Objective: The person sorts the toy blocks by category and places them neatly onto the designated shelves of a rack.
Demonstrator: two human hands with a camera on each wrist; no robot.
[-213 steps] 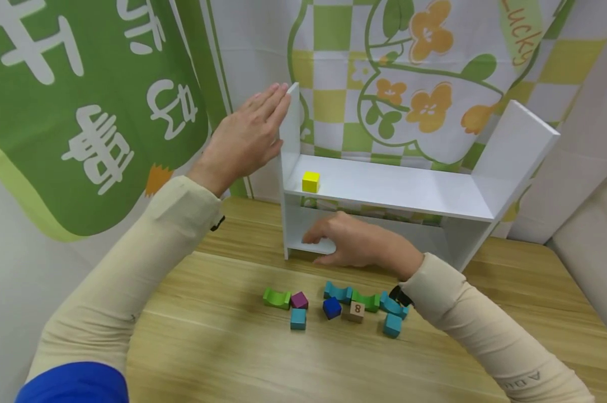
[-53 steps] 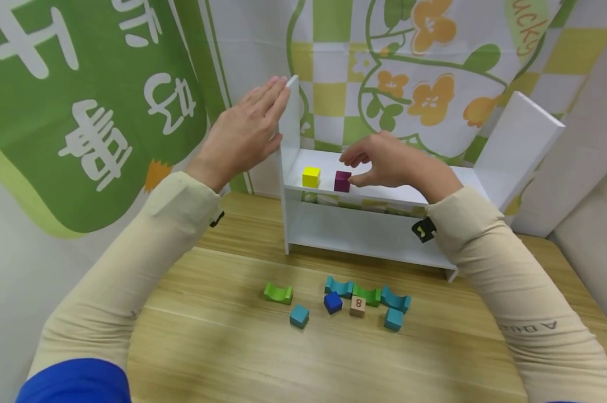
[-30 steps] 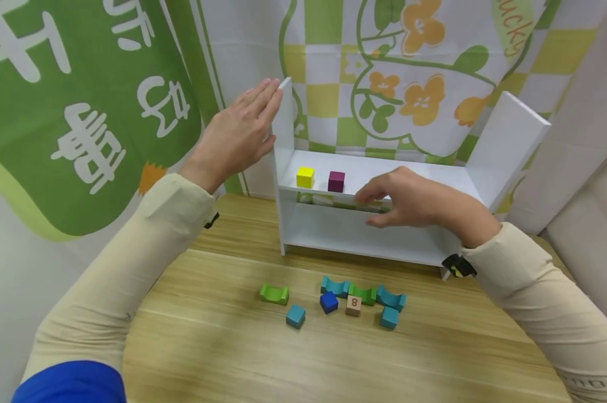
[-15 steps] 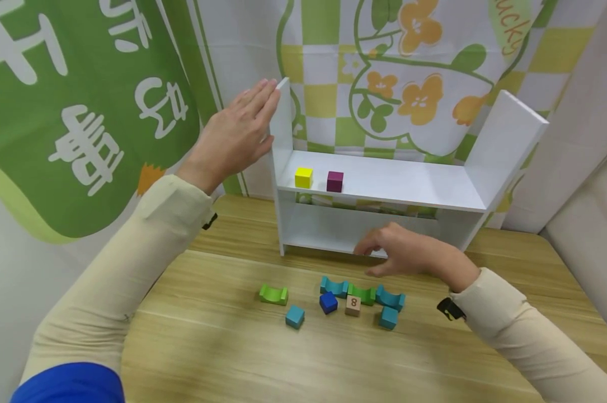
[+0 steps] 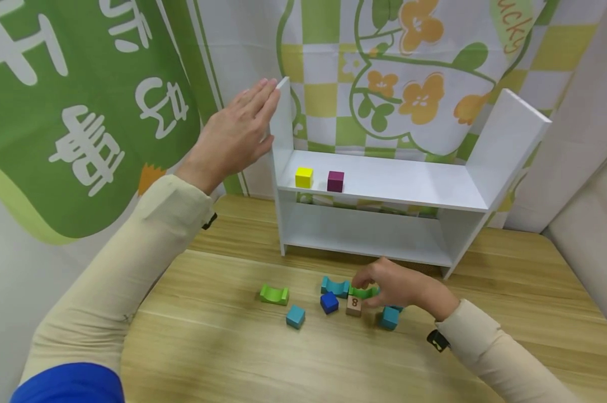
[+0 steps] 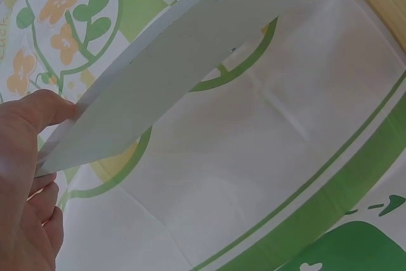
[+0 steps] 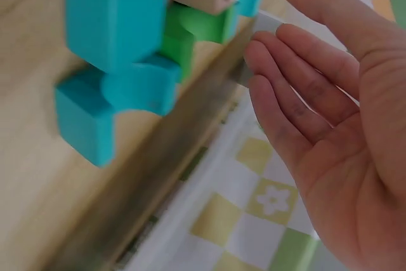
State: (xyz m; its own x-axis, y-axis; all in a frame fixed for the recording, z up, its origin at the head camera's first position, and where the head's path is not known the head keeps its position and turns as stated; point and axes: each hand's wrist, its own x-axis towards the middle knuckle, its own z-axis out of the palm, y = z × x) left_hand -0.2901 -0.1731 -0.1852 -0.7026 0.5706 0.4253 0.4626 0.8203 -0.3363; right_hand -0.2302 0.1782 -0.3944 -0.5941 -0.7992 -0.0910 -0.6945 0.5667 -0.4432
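My left hand (image 5: 233, 131) rests against the upper left side panel (image 5: 281, 117) of a white shelf, fingers straight and together in the head view. Its thumb touches the panel's edge in the left wrist view. My right hand (image 5: 396, 284) hovers low over the toy blocks, thumb and fingers apart and nothing between them. Close by its thumb is a wooden cube (image 5: 354, 305) marked with an 8. A green curved block (image 5: 362, 292) lies behind it, partly covered by the hand. A yellow cube (image 5: 304, 178) and a purple cube (image 5: 335, 181) sit on the upper shelf.
A dark blue cube (image 5: 329, 303) and a blue curved block (image 5: 335, 286) lie left of the numbered cube. Teal cubes (image 5: 295, 317) (image 5: 389, 318) lie on either side. Another green curved block (image 5: 274, 294) is farther left. The shelf's lower board (image 5: 363, 240) stands just behind them.
The purple cube has gone from the table to the upper shelf, beside the yellow one. My right hand has let it go and come down to the blocks. My left hand stays at the panel.
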